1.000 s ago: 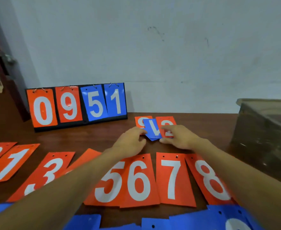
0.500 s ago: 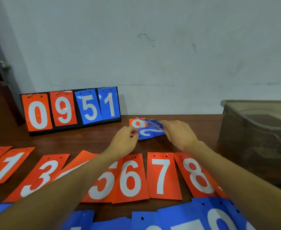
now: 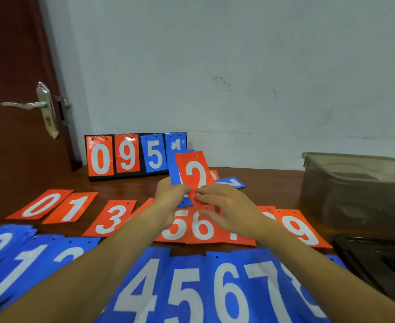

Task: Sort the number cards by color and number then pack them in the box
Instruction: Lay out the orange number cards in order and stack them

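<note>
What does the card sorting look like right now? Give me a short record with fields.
left grip: holds the orange 2 card upright, a blue card behind it
right grip: touches the orange 2 card's lower edge
orange row: 0, 1, then a gap, then 3
blue row: nearest the camera
box: at right, contents unclear

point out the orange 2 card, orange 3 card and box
orange 2 card (image 3: 193, 173), head view, middle of the card
orange 3 card (image 3: 112, 217), head view, middle of the card
box (image 3: 345, 197), head view, on its front wall
</note>
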Demonstrator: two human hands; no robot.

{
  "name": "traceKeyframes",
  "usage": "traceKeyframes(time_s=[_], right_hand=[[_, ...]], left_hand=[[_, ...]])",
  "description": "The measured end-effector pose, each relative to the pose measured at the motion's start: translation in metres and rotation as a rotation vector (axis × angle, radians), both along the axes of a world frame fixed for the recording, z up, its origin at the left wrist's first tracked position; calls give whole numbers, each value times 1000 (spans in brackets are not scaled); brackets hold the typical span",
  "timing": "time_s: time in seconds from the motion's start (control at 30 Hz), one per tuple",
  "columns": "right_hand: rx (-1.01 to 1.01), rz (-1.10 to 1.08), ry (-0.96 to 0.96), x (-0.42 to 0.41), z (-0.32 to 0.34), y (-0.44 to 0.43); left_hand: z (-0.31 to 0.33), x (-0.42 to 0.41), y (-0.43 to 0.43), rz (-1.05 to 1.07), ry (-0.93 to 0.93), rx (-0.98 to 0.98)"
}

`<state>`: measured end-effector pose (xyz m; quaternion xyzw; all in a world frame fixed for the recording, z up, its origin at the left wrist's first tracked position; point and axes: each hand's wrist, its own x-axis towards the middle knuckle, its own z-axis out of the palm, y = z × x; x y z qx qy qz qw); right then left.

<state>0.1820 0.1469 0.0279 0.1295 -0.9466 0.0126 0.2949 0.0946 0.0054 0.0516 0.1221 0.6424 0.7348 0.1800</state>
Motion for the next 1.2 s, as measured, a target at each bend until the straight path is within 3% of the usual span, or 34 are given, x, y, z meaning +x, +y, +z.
traceKeyframes(time_s=[0.07, 0.2, 0.33, 0.67, 0.93, 1.2], right_hand=[[-185, -36, -51, 6, 4, -14], [-634, -142, 54, 2, 21, -36], [-1127, -169, -169, -11, 37, -57], [-1015, -218, -236, -48, 23, -93], [-1349, -221, -168, -90, 16, -113], [-1373, -189, -231, -167, 7, -134]], left_hand=[[-1, -1, -20, 20, 45, -24], [-3, 2, -57, -63, 194, -127], [-5, 0, -87, -154, 258, -195], [-14, -18, -157, -121, 202, -134], [-20, -64, -228, 246, 108, -104], [-32, -128, -268, 440, 58, -121]])
